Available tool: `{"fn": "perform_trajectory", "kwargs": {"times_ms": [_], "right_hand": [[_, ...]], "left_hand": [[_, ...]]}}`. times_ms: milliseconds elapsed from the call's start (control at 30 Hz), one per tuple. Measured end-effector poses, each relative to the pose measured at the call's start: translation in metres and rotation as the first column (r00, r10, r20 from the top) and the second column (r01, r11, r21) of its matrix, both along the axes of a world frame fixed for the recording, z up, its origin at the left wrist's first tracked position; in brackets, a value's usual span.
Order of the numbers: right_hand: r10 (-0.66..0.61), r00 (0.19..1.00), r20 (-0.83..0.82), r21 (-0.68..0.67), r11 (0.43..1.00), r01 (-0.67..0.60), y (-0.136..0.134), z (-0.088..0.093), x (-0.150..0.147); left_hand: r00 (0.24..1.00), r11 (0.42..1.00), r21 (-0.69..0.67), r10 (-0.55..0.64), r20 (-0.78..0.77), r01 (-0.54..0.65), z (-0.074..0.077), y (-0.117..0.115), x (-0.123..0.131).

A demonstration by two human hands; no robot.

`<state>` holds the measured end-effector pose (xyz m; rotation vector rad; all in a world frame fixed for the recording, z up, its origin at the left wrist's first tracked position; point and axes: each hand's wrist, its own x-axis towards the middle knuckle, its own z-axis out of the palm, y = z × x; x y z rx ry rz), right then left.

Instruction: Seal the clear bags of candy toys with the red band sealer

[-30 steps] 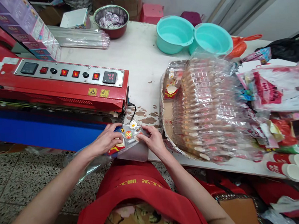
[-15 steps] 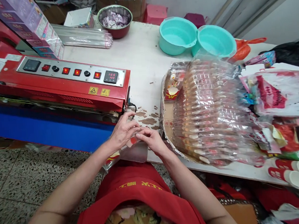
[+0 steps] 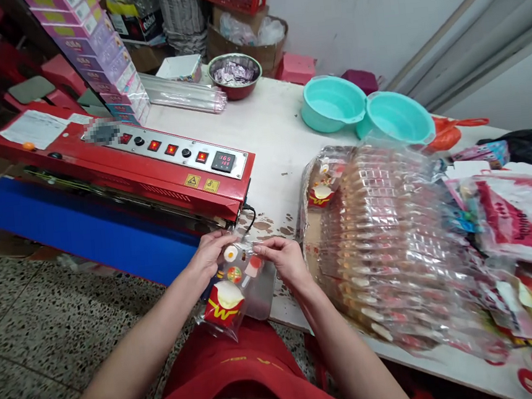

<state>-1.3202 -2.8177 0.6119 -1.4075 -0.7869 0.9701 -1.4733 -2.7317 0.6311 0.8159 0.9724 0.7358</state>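
A clear plastic packet (image 3: pixel 228 296) hangs between my hands, showing a red fries-box piece with a yellow mark, an egg shape and a pink popsicle shape. My left hand (image 3: pixel 212 252) pinches its upper left edge, close to the right end of the red sealing machine (image 3: pixel 152 172). At the upper right corner, my right hand (image 3: pixel 283 257) grips the packet between thumb and fingers. Just right of my right hand, many similar packets (image 3: pixel 381 233) stand in a row in a cardboard tray (image 3: pixel 312 220).
A blue conveyor belt (image 3: pixel 86 227) runs along the machine's front. Behind are a metal bowl (image 3: pixel 235 77) of small sachets, two turquoise basins (image 3: pixel 332 103) and stacked boxes (image 3: pixel 105 64). Plastic bags (image 3: pixel 509 215) lie at the right.
The packet's printed front has come into view between my hands, which have moved slightly apart. The camera view has shifted, so the table and machine appear lower and farther right.
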Motion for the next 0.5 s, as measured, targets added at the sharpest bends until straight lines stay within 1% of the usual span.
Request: {"fn": "perform_trajectory", "kwargs": {"times_ms": [133,233,300,433,500], "right_hand": [[-0.012,1.0,-0.001,0.01,1.0,0.012,0.008,0.0,-0.005],[-0.035,0.999,-0.013,0.032,0.999,0.036,0.015,-0.001,-0.007],[-0.052,0.997,-0.051,0.038,0.998,0.054,0.022,-0.004,-0.005],[-0.051,0.991,-0.12,0.014,0.998,0.054,0.045,-0.012,-0.002],[-0.043,0.991,-0.13,0.005,0.999,0.044,0.057,-0.014,-0.009]], "left_hand": [[0.987,0.989,-0.031,0.149,0.052,-0.148,-0.002,0.002,0.003],[0.972,0.975,-0.021,0.223,0.07,-0.222,-0.008,0.007,0.001],[0.975,0.977,-0.028,0.212,0.064,-0.211,-0.013,0.011,-0.004],[0.998,0.997,-0.042,0.069,0.014,-0.068,-0.024,0.019,-0.021],[0.998,0.997,-0.03,0.068,-0.001,-0.068,-0.026,0.022,-0.029]]}}
